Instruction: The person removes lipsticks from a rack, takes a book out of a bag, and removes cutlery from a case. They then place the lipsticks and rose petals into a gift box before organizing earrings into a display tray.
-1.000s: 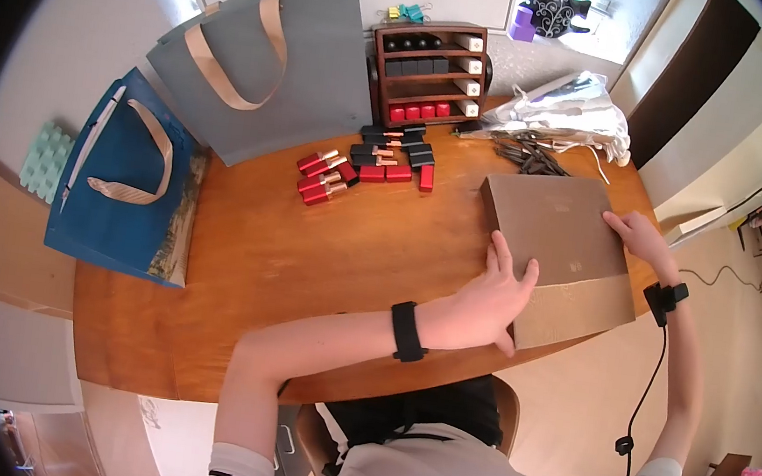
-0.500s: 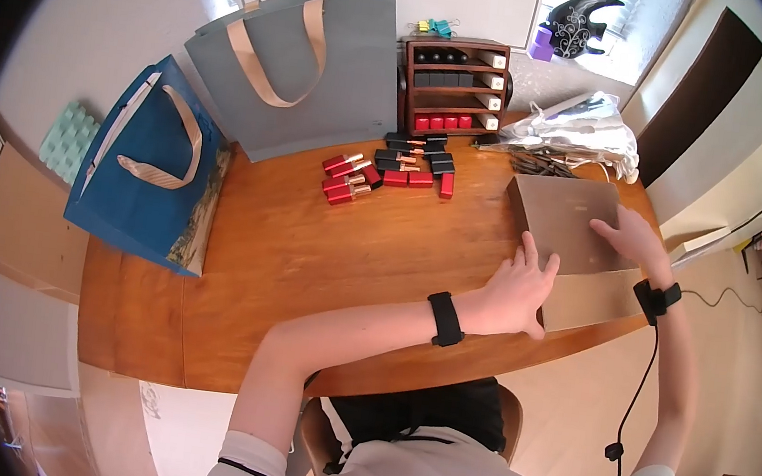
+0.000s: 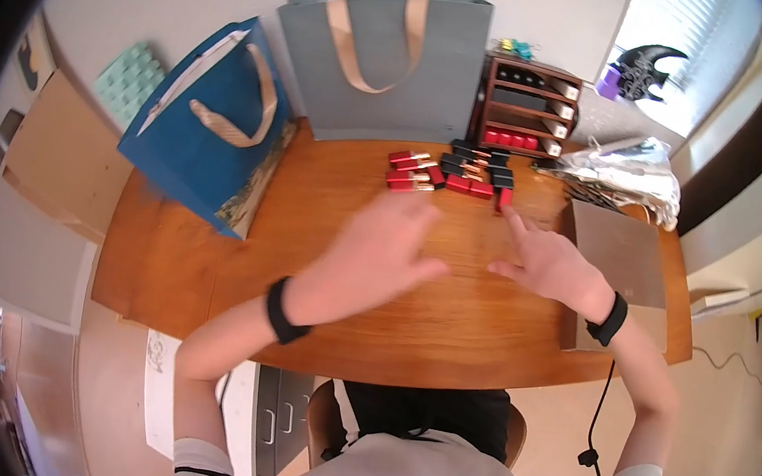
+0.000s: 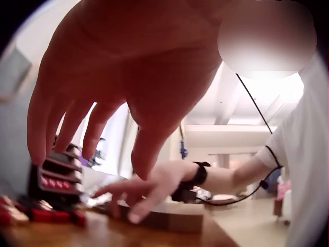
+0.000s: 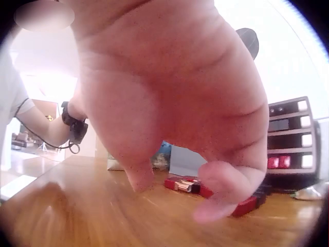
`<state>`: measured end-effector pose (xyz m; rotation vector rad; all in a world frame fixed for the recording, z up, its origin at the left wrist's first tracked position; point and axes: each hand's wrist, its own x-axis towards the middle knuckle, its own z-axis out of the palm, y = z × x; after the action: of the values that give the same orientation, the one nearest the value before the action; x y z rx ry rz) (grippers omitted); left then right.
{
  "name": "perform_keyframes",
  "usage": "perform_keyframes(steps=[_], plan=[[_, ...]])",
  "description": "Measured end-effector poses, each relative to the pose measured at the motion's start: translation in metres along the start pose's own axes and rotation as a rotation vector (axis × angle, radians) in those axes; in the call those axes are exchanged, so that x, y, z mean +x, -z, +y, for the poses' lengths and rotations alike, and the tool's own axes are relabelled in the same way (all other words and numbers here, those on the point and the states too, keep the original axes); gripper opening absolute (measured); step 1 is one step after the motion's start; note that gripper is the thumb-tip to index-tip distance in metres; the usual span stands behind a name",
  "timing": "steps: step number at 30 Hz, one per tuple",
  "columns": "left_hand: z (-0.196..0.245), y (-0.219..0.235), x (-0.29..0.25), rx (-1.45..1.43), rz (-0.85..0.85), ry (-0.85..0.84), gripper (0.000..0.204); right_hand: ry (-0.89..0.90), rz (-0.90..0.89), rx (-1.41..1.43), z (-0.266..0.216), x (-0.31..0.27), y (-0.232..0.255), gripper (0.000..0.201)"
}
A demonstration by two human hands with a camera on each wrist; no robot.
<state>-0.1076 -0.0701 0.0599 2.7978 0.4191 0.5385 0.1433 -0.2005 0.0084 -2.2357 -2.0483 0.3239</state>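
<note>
My right hand reaches over the table, its extended index fingertip right at the lower end of a small red lipstick cap; nothing shows between finger and thumb. In the right wrist view that hand's fingers bend down before the red and black pieces. My left hand, blurred, hovers over the middle of the table with spread fingers, holding nothing. Just beyond it lie red lipsticks with gold-coloured tubes. Black lipsticks and more red caps lie beside them in a loose cluster.
A brown cardboard box stands at the table's right. Behind are a dark wooden shelf rack, a clear plastic bundle and a large grey paper bag. A blue paper bag stands on the left.
Both hands have left the cardboard box and moved left, the right to the red caps, the left over the middle of the table. The head view has turned rightward relative to the body.
</note>
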Motion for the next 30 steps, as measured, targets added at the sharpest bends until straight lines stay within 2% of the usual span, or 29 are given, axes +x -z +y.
perform_keyframes(steps=[2,6,8,10,13,15,18,20,23,27,30], plan=[[-0.023,0.033,-0.027,0.197,0.260,0.120,0.052,0.040,-0.074,0.041,-0.017,0.017,-0.001,0.091],[-0.068,0.092,-0.070,0.552,0.552,0.246,0.063,0.188,-0.154,0.091,-0.024,0.040,-0.018,0.093],[-0.096,0.119,-0.084,0.812,0.684,0.252,0.073,0.209,-0.167,0.058,-0.023,0.049,-0.023,0.092],[-0.123,0.140,-0.093,0.991,0.773,0.366,0.070,0.202,-0.189,0.065,-0.025,0.054,-0.022,0.089],[-0.160,0.160,-0.104,0.681,0.776,0.512,0.058,0.164,-0.228,0.105,-0.030,0.054,-0.011,0.086],[-0.172,0.169,-0.105,0.543,0.769,0.485,0.050,0.138,-0.243,0.102,-0.029,0.052,-0.011,0.091],[-0.177,0.170,-0.104,0.391,0.807,0.455,0.032,0.167,-0.165,0.143,-0.023,0.049,-0.022,0.091],[-0.154,0.168,-0.100,0.178,0.790,0.482,0.027,0.186,-0.156,0.139,-0.019,0.046,-0.027,0.091],[-0.129,0.158,-0.096,0.157,0.727,0.387,0.018,0.188,-0.166,0.108,-0.015,0.043,-0.022,0.091],[-0.096,0.141,-0.096,0.228,0.689,0.407,0.018,0.116,-0.269,0.122,-0.026,0.040,-0.001,0.092],[-0.064,0.135,-0.099,0.241,0.648,0.325,0.020,0.166,-0.161,0.143,-0.021,0.043,-0.006,0.089]])
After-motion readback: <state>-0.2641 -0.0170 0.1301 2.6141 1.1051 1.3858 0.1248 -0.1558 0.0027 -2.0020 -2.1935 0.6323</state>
